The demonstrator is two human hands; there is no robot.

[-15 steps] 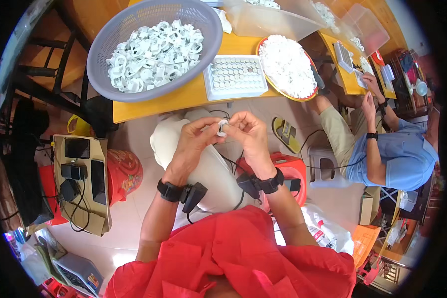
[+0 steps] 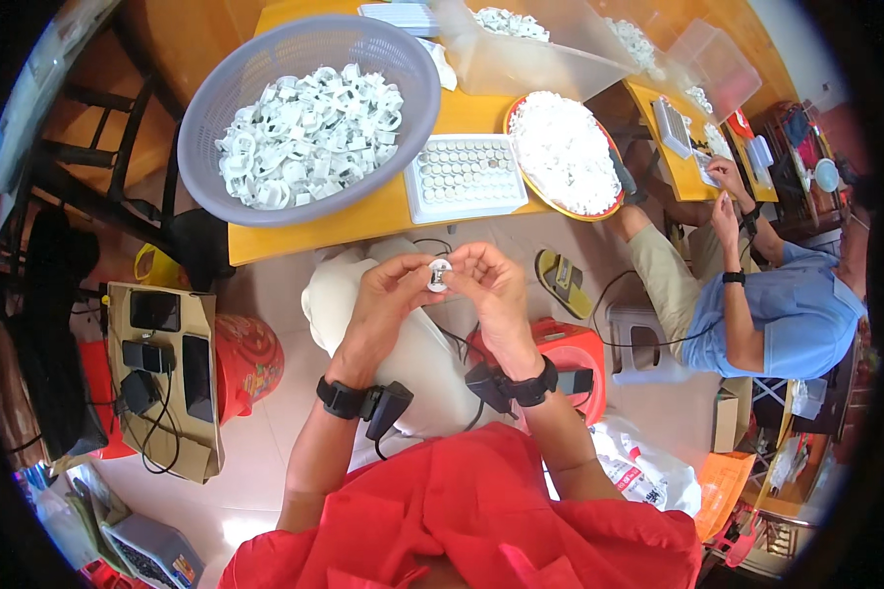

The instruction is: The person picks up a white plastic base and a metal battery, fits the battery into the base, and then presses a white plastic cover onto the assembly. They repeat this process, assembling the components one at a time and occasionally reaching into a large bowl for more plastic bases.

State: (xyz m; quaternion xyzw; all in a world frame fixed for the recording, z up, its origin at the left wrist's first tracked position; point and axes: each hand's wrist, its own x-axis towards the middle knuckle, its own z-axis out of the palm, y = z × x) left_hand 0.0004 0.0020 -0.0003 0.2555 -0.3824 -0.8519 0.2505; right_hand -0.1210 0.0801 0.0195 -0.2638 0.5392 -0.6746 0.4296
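Note:
Between my two hands, over my lap and just in front of the table edge, is a small round white plastic part (image 2: 439, 276) with bits of metal showing in its middle. My left hand (image 2: 385, 299) pinches its left side with thumb and fingers. On its right side, the thumb and fingertips of my right hand (image 2: 497, 294) close on it as well. Beyond my hands stands a grey-purple plastic basket (image 2: 420, 74), heaped with white plastic pieces. Right of it lies a white tray (image 2: 467, 212) with rows of round pieces, beside a red-and-yellow plate (image 2: 599, 217) piled with small white parts.
Clear plastic bins (image 2: 530, 64) stand behind on the yellow table (image 2: 295, 240). At right a person in a blue shirt (image 2: 786, 319) works at another table. A red plastic stool (image 2: 570, 348), a slipper (image 2: 563, 282) and a cardboard tray with devices (image 2: 182, 412) surround me.
The round white part is turned so that its metal middle shows more. Both hands keep their hold. The table and its containers sit lower in the picture.

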